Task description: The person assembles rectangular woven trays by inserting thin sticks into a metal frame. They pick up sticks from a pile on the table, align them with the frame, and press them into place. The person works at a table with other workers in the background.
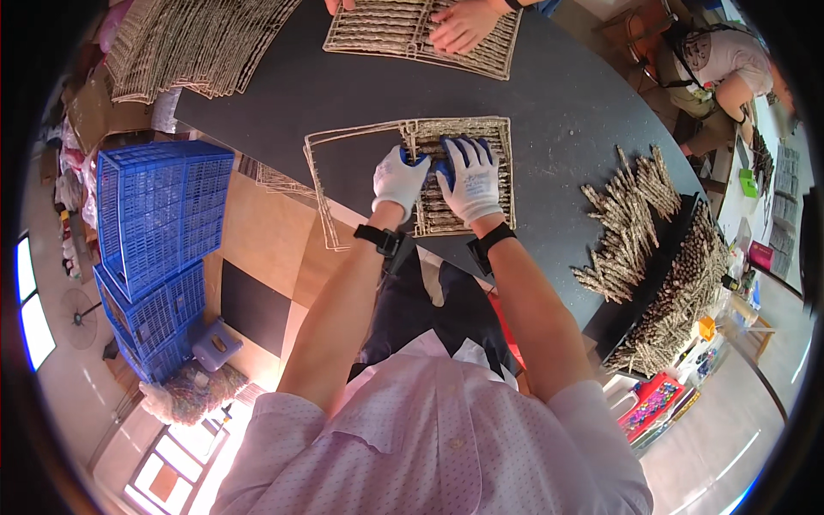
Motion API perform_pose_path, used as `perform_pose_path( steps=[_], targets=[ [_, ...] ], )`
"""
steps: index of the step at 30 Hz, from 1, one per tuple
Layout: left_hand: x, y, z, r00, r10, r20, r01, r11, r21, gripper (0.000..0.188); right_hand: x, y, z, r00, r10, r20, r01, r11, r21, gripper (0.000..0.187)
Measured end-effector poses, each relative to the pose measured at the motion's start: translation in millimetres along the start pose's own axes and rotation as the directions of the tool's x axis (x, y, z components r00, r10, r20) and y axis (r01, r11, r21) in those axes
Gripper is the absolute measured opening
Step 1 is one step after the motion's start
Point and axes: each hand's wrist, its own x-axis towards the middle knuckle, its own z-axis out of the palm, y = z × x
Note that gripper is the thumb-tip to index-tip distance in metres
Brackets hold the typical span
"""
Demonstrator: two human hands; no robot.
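The wire frame (360,130) lies at the centre of the frame on the dark tabletop (549,103). Its right half carries rows of twisted strips (506,154); its left half is bare outline.

Hands: the gloved left hand (401,178) rests at the middle bar, thumb and fingers spread around it; whether it pinches anything cannot be told. The gloved right hand (469,182) lies palm down on the strips, fingers extended; any grip beneath is hidden.

Handling: the wire frame is probably light and fairly stiff, though its thin bare half may flex. The strips look dry and rough, unlikely to slip but possibly prone to fraying. Hold by the outer wire or middle bar.

Clearance: the bare half's lower left corner overhangs the tabletop edge. Bare tabletop lies left and right of the wire frame. Limits are another person's hand (463,26) on a similar panel (378,34) at upper centre, and loose strips (618,227) beside a black tray (655,276) at right.
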Motion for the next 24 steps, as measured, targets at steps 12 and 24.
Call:
perform_pose_path(
  steps=[12,24],
  targets=[
    [-21.2,2.7,-24.4,0.934,-0.064,0.352,0.191,0.922,-0.338,0.068,4.3,-2.5,-2.6,0.999,0.007,0.05,-0.006,0.999,-0.038,0.047],
    [-53.1,-2.9,2.7,0.998,0.034,0.052,-0.036,0.999,0.031,0.055,2.9,-4.0,-0.7,1.0,0.004,0.024,-0.002,0.997,-0.076,0.043]
  ],
)
